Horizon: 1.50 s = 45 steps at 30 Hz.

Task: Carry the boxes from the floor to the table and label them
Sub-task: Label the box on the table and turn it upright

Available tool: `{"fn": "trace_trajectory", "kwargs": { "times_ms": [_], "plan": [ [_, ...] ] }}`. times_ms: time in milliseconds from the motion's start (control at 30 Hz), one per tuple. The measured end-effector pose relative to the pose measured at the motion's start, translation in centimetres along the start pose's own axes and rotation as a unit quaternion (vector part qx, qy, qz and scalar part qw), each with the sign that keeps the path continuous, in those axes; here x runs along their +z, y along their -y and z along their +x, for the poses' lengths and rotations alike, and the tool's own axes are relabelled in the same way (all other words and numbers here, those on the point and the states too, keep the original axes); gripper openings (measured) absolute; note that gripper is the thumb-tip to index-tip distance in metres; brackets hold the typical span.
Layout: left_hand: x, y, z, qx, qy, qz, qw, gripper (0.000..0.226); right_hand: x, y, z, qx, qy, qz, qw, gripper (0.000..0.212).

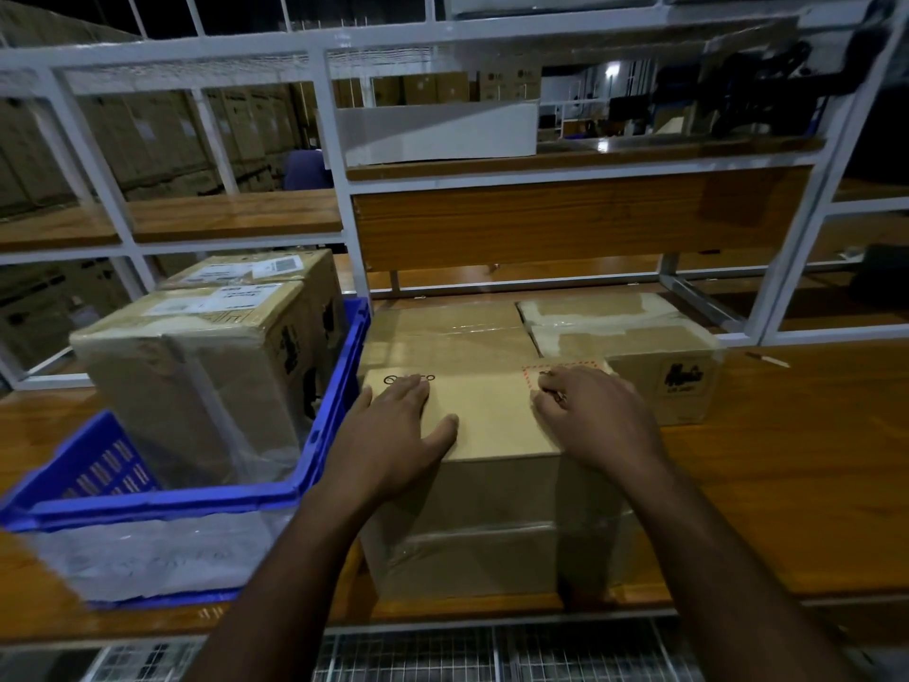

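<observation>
A brown cardboard box [487, 425] stands on the wooden table [787, 475] right in front of me. My left hand [398, 425] lies flat on the left part of its top, fingers straight. My right hand [590, 411] rests on the top's right part, its fingers curled down on a label with a red dashed border [565, 369] at the far right corner. Whether the fingers pinch the label or press it flat cannot be made out. Behind this box sit two more taped boxes, one at the back left [442, 327] and one at the back right [634, 337].
A blue plastic crate [339, 386] on the table's left holds two labelled cardboard boxes [196, 366]. A white metal rack frame [334, 155] with wooden shelves rises behind. A pen-like object [767, 359] lies on the table at the right. Wire mesh runs below the table's front edge.
</observation>
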<state>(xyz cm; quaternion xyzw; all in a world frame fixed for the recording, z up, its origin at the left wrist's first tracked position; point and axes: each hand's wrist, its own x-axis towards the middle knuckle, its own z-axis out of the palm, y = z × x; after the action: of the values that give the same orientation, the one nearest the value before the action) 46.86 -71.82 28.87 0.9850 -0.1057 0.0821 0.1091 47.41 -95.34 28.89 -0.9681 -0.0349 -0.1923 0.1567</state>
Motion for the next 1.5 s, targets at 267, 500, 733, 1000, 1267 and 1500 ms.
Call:
{"fn": "trace_trajectory", "kwargs": {
  "times_ms": [267,500,733,1000,1267,1500],
  "plan": [
    [0.3,1.0,-1.5,-0.144,-0.040,-0.115,0.982,0.088,2.4,-1.8,-4.6,0.121,-0.264,0.197,0.936,0.046],
    [-0.4,-0.1,-2.8,-0.155,-0.093,-0.205,0.962,0.073,8.7,-3.6,-9.4,0.250,-0.220,0.321,0.887,0.109],
    [0.8,0.5,-2.7,-0.213,-0.083,-0.354,0.907,0.089,1.5,-2.7,-4.5,0.097,-0.297,0.334,0.889,0.063],
    [4.9,-3.6,-3.8,-0.233,0.032,-0.599,0.766,0.037,-3.6,2.9,0.2,-0.140,-0.222,0.158,0.952,0.041],
    [1.5,-2.9,-2.6,-0.086,-0.164,-0.547,0.816,0.065,-0.4,7.9,-1.1,-0.180,-0.102,0.078,0.975,0.045],
    [-0.5,-2.0,-0.1,0.101,-0.233,-0.269,0.929,0.046,-2.7,4.3,-0.2,-0.106,-0.085,0.038,0.990,0.072]
  ]
}}
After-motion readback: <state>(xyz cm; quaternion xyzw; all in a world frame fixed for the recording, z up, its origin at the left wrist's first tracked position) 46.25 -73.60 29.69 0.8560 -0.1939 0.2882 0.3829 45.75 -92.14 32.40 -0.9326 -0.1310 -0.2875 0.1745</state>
